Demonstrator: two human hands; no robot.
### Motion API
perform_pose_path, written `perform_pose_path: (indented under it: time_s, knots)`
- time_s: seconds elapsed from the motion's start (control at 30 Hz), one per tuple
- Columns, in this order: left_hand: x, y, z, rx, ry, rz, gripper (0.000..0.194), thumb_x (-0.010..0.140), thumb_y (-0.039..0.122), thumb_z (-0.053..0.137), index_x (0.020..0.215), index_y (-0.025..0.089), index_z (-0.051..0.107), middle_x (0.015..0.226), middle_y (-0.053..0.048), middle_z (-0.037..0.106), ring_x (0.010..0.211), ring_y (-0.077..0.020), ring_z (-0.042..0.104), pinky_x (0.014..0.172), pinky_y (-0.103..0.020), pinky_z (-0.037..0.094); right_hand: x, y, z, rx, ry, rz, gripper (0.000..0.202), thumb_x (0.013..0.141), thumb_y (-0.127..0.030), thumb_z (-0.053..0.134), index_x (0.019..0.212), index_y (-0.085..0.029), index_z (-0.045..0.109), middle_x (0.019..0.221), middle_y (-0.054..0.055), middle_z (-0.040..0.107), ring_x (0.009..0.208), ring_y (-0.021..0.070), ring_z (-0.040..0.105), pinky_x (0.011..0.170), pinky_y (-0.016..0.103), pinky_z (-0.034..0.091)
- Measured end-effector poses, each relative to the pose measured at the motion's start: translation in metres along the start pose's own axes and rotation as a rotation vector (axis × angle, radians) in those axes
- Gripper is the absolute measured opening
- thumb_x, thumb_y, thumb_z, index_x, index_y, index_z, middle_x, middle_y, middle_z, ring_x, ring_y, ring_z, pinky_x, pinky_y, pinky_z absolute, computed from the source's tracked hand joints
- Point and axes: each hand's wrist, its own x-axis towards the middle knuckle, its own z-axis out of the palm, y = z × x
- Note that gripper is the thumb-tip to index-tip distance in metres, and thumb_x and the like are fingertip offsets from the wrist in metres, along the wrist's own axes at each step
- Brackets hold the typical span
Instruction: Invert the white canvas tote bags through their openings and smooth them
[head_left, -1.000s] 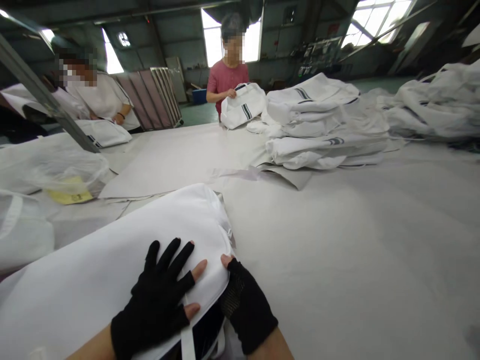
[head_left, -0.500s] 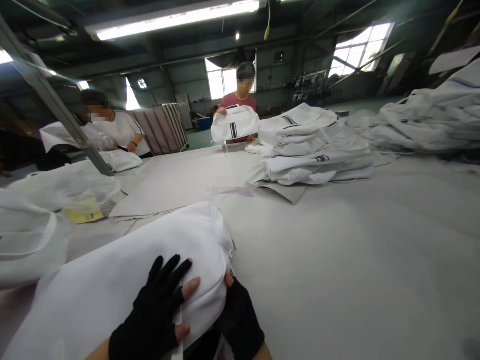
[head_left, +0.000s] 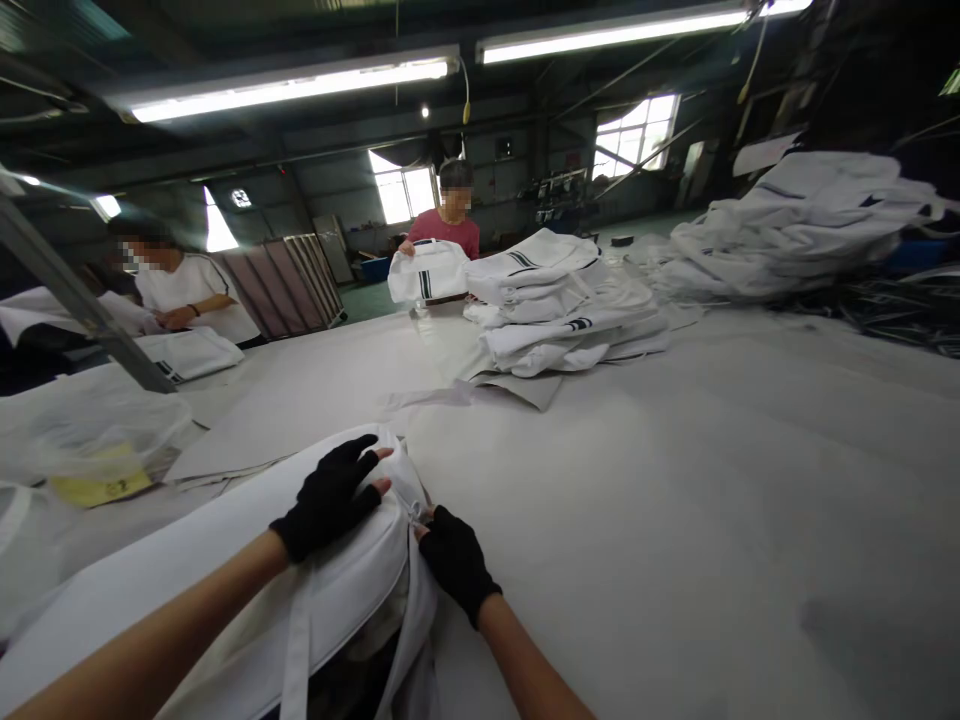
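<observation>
A large white fabric bag lies on the table in front of me, its side seam parted at the near end over a dark gap. My left hand, in a black fingerless glove, rests on top near the far end, fingers apart. At the bag's right edge, my right hand, gloved alike, has thumb and fingers closed at the zipper; the exact part pinched is small and partly hidden. A white strap hangs down the bag's near side.
Stacked white bags with dark stripes stand beyond, and a bigger white heap lies farther right. Clear plastic with a yellow label is at left, near a metal post. Across the table, one co-worker holds a striped bag; another works at left.
Both hands have moved away from me along the bag toward its far end, the right one along the zipper edge. The parted side now shows. My view has turned right.
</observation>
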Motion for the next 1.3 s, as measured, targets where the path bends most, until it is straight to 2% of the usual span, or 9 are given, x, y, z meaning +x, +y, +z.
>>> perform_pose_path:
  time_s: [0.17,0.27,0.5,0.7,0.83,0.93,1.1,1.2,1.3]
  knots:
    - [0.069,0.002,0.012,0.069,-0.507,0.013,0.073,0.079,0.067,0.051,0.143,0.033,0.039,0.152,-0.005,0.033,0.134,-0.0315,0.037,0.109,-0.046,0.033,0.011,-0.004,0.019,-0.186,-0.006,0.000,0.021,0.085,-0.024,0.049,0.097,-0.017,0.065,0.100,0.010,0.068,0.095,0.0242,0.062,0.083,0.035,0.045]
    - [0.085,-0.001,0.024,0.138,-0.617,0.005,0.071,0.068,0.070,0.060,0.132,0.040,0.052,0.151,-0.003,0.034,0.131,-0.0355,0.039,0.105,-0.048,0.035,0.009,0.001,0.019,-0.259,-0.004,0.003,0.026,0.087,-0.025,0.047,0.108,-0.017,0.062,0.110,0.012,0.064,0.101,0.0260,0.059,0.088,0.039,0.043]
    - [0.095,-0.014,0.049,0.225,-0.469,-0.057,0.083,0.073,0.084,0.037,0.139,0.033,0.046,0.152,-0.010,0.030,0.139,-0.0478,0.007,0.106,-0.068,-0.001,0.009,0.003,0.021,-0.291,-0.046,-0.012,0.023,0.089,-0.028,0.048,0.102,-0.019,0.064,0.107,0.007,0.065,0.100,0.0216,0.059,0.087,0.031,0.044]
    - [0.092,-0.016,0.050,0.197,-0.321,-0.083,0.063,0.083,0.075,0.031,0.129,0.038,0.054,0.143,0.000,0.045,0.135,-0.0379,0.026,0.109,-0.059,0.016,0.018,0.003,0.027,-0.360,-0.044,-0.033,0.034,0.091,-0.025,0.038,0.115,-0.016,0.061,0.112,0.016,0.063,0.103,0.0281,0.058,0.090,0.041,0.042]
    - [0.088,-0.011,0.049,0.184,-0.145,-0.141,0.060,0.092,0.064,0.021,0.131,0.030,0.053,0.142,-0.004,0.046,0.132,-0.0245,0.034,0.111,-0.042,0.024,0.025,0.007,0.017,-0.340,-0.088,-0.085,0.023,0.087,-0.023,0.045,0.100,-0.019,0.063,0.103,0.010,0.067,0.096,0.0241,0.061,0.085,0.035,0.044]
    - [0.086,-0.012,0.054,0.168,-0.088,-0.175,0.063,0.088,0.068,0.030,0.136,0.030,0.047,0.147,-0.007,0.037,0.135,-0.0272,0.031,0.111,-0.041,0.024,0.029,0.005,0.011,-0.298,-0.162,-0.119,0.016,0.087,-0.026,0.046,0.086,-0.020,0.060,0.087,0.003,0.068,0.082,0.0168,0.063,0.073,0.026,0.045]
    - [0.093,-0.022,0.059,0.206,-0.301,-0.263,0.086,0.071,0.082,0.044,0.142,0.034,0.040,0.154,-0.010,0.024,0.138,-0.0473,0.012,0.109,-0.058,0.012,0.029,-0.001,0.013,-0.394,-0.200,-0.119,0.020,0.087,-0.026,0.044,0.094,-0.018,0.061,0.097,0.007,0.067,0.092,0.0212,0.062,0.078,0.030,0.045]
    - [0.100,-0.031,0.046,0.185,-0.457,-0.185,0.090,0.062,0.085,0.051,0.139,0.040,0.042,0.153,-0.006,0.027,0.136,-0.0493,0.015,0.109,-0.060,0.010,0.034,-0.003,0.011,-0.513,-0.248,-0.172,0.031,0.089,-0.028,0.041,0.106,-0.014,0.062,0.107,0.016,0.065,0.099,0.0306,0.060,0.086,0.042,0.042]
    - [0.105,-0.046,0.030,0.125,-0.649,-0.073,0.086,0.060,0.083,0.054,0.137,0.047,0.041,0.154,0.000,0.026,0.136,-0.0470,0.019,0.109,-0.058,0.015,0.043,-0.009,0.004,-0.569,-0.358,-0.281,0.032,0.090,-0.024,0.037,0.100,-0.014,0.065,0.099,0.015,0.068,0.092,0.0279,0.062,0.081,0.039,0.043]
